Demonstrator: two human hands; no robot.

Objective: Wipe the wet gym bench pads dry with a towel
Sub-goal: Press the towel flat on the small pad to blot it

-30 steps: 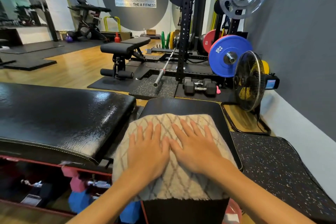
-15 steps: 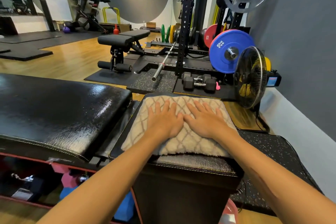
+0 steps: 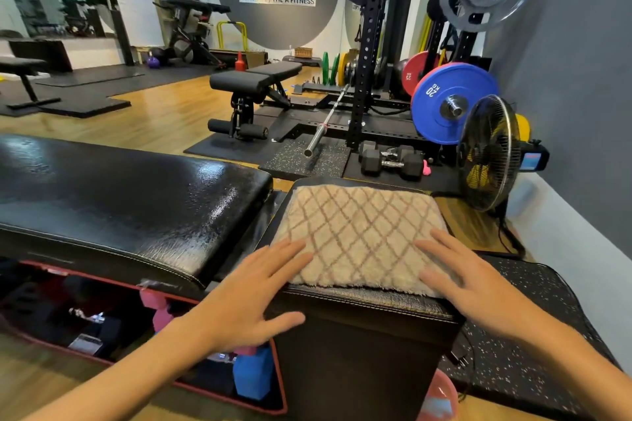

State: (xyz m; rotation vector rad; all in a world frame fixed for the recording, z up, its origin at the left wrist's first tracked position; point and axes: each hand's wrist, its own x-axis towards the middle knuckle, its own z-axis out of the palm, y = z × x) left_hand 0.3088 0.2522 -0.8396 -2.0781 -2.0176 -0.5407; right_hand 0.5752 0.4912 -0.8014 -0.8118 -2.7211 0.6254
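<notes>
A beige towel [image 3: 359, 232] with a brown diamond pattern lies flat on the small black seat pad [image 3: 369, 301], covering most of its top. My left hand [image 3: 253, 294] is at the towel's near left corner, fingers spread, fingertips touching its edge. My right hand [image 3: 472, 280] rests with spread fingers on the towel's near right corner. The long black back pad [image 3: 119, 202] stretches to the left, its surface glistening. A narrow gap separates the two pads.
A black floor fan [image 3: 489, 154] stands at the right near the grey wall. Dumbbells [image 3: 390, 157], a barbell [image 3: 325, 123] and a blue weight plate [image 3: 451, 102] sit beyond the bench. A blue spray bottle [image 3: 253, 376] and pink dumbbells are under the bench.
Both hands have slid off the middle of the towel, apart and toward me, to its near corners. The towel stays spread at the far end of the seat pad.
</notes>
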